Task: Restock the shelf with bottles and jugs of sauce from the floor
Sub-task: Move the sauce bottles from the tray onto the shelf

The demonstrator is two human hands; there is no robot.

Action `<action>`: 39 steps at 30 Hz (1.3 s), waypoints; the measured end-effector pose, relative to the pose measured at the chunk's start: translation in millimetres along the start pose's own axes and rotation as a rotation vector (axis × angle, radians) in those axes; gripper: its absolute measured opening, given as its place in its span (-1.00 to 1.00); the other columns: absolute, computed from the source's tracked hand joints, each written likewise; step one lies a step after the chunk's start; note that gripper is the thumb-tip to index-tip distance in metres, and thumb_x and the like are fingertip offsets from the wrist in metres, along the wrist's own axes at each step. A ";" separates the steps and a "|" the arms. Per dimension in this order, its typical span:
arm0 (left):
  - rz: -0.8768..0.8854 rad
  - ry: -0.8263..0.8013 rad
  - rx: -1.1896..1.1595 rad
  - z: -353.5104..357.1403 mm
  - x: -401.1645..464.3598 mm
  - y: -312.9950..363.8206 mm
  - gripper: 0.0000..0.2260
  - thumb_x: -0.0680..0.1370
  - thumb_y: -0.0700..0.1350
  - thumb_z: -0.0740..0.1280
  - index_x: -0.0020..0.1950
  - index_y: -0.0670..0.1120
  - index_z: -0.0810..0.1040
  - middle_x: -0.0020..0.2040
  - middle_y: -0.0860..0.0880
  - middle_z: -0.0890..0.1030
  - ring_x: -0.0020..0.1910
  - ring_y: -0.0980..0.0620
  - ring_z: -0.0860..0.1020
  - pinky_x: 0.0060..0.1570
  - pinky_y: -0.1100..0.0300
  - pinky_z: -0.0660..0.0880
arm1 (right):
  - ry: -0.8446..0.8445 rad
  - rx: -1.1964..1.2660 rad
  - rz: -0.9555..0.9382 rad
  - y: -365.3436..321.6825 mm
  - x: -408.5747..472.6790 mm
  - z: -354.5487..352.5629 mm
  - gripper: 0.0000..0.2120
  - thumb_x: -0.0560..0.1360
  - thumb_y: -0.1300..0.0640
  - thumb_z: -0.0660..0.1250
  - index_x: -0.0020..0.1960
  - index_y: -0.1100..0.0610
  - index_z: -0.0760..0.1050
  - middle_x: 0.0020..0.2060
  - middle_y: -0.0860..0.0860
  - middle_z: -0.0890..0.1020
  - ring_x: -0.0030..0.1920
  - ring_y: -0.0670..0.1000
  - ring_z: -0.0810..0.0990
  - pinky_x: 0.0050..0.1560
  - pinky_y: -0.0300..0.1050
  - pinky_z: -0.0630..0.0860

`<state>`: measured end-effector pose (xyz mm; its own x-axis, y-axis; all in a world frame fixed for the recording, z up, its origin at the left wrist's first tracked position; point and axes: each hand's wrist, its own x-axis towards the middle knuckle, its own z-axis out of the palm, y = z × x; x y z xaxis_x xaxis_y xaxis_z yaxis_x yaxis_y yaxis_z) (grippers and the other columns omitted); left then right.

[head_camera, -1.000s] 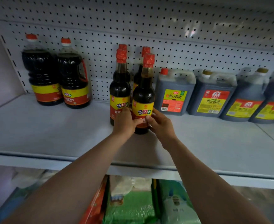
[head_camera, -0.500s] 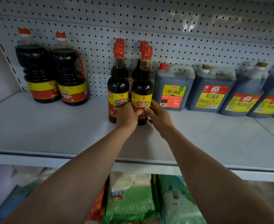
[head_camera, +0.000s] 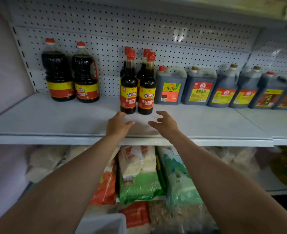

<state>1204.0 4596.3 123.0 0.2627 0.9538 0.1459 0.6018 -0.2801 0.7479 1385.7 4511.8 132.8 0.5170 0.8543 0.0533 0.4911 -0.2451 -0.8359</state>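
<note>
Shelf: white metal shelf [head_camera: 55, 119] with a perforated white back panel [head_camera: 173, 48]; every sauce container stands on it toward the back.
Arms: both bare forearms reach up and forward from the lower corners, converging over the shelf's front half.
Left hand: left hand [head_camera: 118, 124], back facing up, fingers [head_camera: 121, 114] loosely spread and released, holding nothing; fingertips just short of the base of the front left bottle.
Right hand: right hand [head_camera: 164, 123], fingers [head_camera: 162, 114] spread, slightly curled and released, holding nothing; near the front right bottle, apart from it.
Large round jugs: two clear plastic jugs of dark sauce with red caps and yellow-red labels [head_camera: 71, 73], upright at the left, side by side.
Square jugs: row of dark rectangular handled jugs with yellow and red labels [head_camera: 224, 88], upright, running rightward from the bottles.
Tall bottles: four slim dark sauce bottles with red-wrapped necks [head_camera: 137, 81], two in front and two behind, long axes vertical, caps up.
Front pair: front left bottle [head_camera: 129, 92] and front right bottle [head_camera: 146, 92] stand just beside each other, yellow-red labels facing outward.
Below: bagged goods in green, white and red packs [head_camera: 139, 179] on the lower level.
</note>
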 end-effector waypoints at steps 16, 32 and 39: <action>-0.083 -0.014 0.182 -85.5 -194.6 -159.1 -0.42 0.34 0.12 0.58 0.29 0.02 0.52 0.23 -0.16 0.47 0.20 -0.19 0.46 0.19 0.04 0.45 | -0.222 -0.395 -0.114 18.8 -204.6 116.4 -0.29 0.42 -0.06 0.57 0.48 -0.06 0.34 0.31 0.13 0.51 0.24 0.16 0.55 0.05 -0.13 0.39; -0.308 -0.248 0.216 7.8 -236.9 -274.8 -0.39 0.39 0.09 0.56 0.38 0.00 0.45 0.28 -0.13 0.47 0.26 -0.18 0.46 0.22 -0.10 0.48 | -0.487 -0.350 0.178 159.4 -217.9 201.3 -0.31 0.31 -0.14 0.58 0.35 -0.13 0.37 0.09 0.00 0.62 0.03 0.06 0.65 -0.03 0.00 0.61; -0.484 -0.513 0.243 82.1 -265.1 -334.5 -0.44 0.46 0.06 0.51 0.41 -0.05 0.45 0.25 -0.14 0.55 0.24 -0.15 0.52 0.19 0.05 0.46 | -0.637 -0.401 0.395 250.7 -224.7 241.5 -0.40 0.43 -0.08 0.55 0.36 0.11 0.45 0.16 0.07 0.61 0.16 0.11 0.59 0.09 -0.05 0.54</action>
<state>995.0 4428.3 -219.0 0.2089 0.8229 -0.5284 0.8739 0.0854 0.4785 1223.4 4369.0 -220.7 0.2681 0.7373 -0.6200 0.6309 -0.6208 -0.4655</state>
